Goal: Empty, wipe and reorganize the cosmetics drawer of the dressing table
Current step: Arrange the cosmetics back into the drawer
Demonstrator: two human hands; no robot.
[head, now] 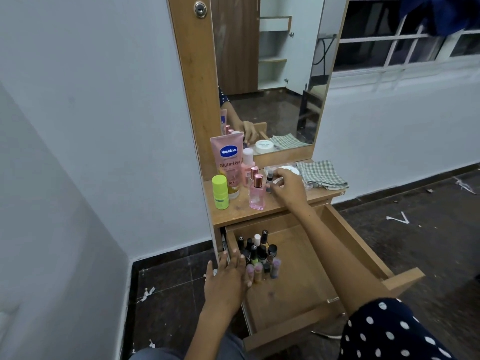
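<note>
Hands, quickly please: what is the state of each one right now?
Left hand: open, fingers straight, at the left edge of the drawer beside the nail polish bottles.
Right hand: fingers curled around a small dark-capped bottle on the tabletop.

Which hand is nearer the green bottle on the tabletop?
Right. The right hand is up on the tabletop, to the right of the green bottle, past the pink perfume bottle. The left hand is lower, at the drawer.

Left grip (228, 275) flat, right grip (287, 184) curled
</note>
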